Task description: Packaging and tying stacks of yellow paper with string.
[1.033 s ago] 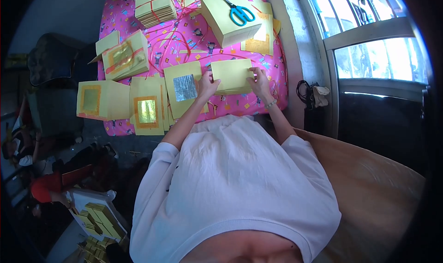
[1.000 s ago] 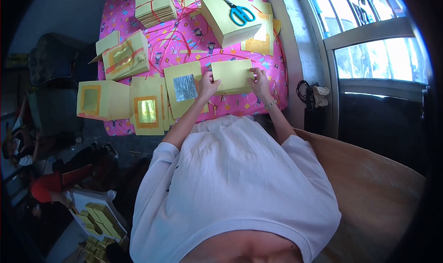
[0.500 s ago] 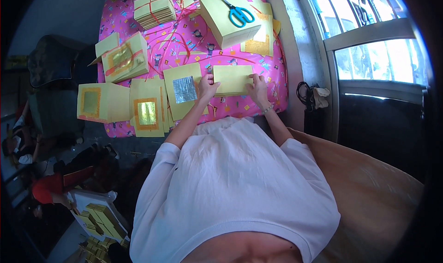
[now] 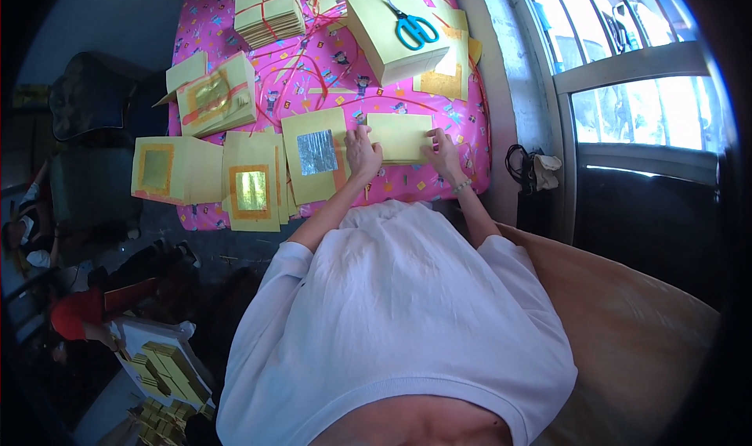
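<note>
A small stack of plain yellow paper (image 4: 401, 138) lies on the pink patterned tablecloth (image 4: 392, 187) in front of me. My left hand (image 4: 363, 155) is at its left edge, fingers bent and closed against the side. At the opposite edge my right hand (image 4: 444, 156), with a bracelet on the wrist, has its fingers curled against the sheets. Just left of the stack is a yellow sheet with a silver foil square (image 4: 316, 151), close beside my left hand.
Blue-handled scissors (image 4: 415, 32) rest on a tall yellow paper block (image 4: 368, 15) behind. A bundle tied with red string (image 4: 269, 19) stands at the back left. Gold-foil paper stacks (image 4: 252, 191) line the left side. Co-workers are at lower left, one in red (image 4: 77, 315); a barred window (image 4: 638, 105) is right.
My left hand has shifted slightly, its fingers now drawn up more over the stack's left edge. The right hand stays at the right edge. The whole view has moved a little.
</note>
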